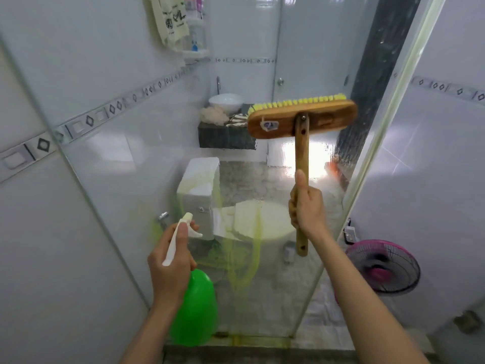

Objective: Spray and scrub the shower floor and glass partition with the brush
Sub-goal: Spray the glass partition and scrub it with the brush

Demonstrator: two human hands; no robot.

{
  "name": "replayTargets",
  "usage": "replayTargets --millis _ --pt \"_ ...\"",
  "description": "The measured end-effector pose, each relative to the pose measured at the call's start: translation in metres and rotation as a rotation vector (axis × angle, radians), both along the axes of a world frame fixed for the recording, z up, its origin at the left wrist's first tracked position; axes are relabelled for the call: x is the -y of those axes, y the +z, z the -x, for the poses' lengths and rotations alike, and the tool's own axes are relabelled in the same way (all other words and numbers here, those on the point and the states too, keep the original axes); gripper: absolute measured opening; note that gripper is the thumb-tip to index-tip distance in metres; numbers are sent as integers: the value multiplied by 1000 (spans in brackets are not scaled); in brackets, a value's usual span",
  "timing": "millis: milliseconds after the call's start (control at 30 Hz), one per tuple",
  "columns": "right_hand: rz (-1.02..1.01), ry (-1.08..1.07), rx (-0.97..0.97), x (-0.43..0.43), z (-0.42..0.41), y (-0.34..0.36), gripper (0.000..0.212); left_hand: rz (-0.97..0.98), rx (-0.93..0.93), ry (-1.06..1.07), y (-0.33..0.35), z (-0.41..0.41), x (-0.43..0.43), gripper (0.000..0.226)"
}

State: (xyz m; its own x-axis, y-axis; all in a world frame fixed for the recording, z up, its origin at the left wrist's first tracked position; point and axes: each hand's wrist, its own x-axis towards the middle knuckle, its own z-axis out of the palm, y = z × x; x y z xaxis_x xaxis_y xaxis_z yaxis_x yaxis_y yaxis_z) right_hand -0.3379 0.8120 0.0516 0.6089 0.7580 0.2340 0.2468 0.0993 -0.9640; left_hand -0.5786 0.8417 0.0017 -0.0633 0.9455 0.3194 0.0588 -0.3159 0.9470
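Glass partition [162,164] fills the centre of the frame, streaked with yellow-green liquid running down its lower middle and pooling along the bottom edge. Right hand [307,208] sits right of centre, its grip closed around the wooden handle of the brush [301,119]. Handle stands near upright; the wooden brush head lies roughly level in the upper right-centre, yellow bristles turned toward the glass. Whether the bristles touch the pane cannot be told.

Left hand [170,261] is at lower centre-left, grip closed on the white trigger head of a green spray bottle [195,308], nozzle directed at the glass, bottle body hanging below the hand.

Seen through the partition: white toilet [252,219] at centre, white basin [226,102] on a dark worktop [225,137] above it. Towel [169,19] hangs at upper centre-left. Pink fan [383,266] stands at lower right, outside the glass. Shower floor [231,349] shows only as a narrow strip at the bottom edge.
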Motion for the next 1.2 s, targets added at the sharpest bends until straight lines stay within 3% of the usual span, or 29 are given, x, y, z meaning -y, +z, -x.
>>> replayTargets --millis 167,433,600,667,833,1033,1100,1200 --pt "86 -21 74 15 11 -83 53 2 31 72 -9 4 -7 35" --pt "-383 -142 320 -30 -7 -21 31 -127 25 148 -61 -12 -30 36" --pt "-222 -149 377 -8 -3 -156 40 -222 35 116 -112 -14 -42 30" --pt "-202 -129 432 -10 1 -175 39 -260 27 93 -131 -13 -50 28" --pt "-302 -82 566 -31 -2 -151 43 -363 41 28 -183 -11 -72 24" --pt "-191 -114 566 -15 0 -299 48 -500 125 33 -239 2 -65 27" --pt "-189 -137 569 -21 7 -293 49 -503 121 19 -242 3 -64 29" --pt "-211 -133 654 -44 17 -221 55 -491 70 32 -236 3 -71 30"
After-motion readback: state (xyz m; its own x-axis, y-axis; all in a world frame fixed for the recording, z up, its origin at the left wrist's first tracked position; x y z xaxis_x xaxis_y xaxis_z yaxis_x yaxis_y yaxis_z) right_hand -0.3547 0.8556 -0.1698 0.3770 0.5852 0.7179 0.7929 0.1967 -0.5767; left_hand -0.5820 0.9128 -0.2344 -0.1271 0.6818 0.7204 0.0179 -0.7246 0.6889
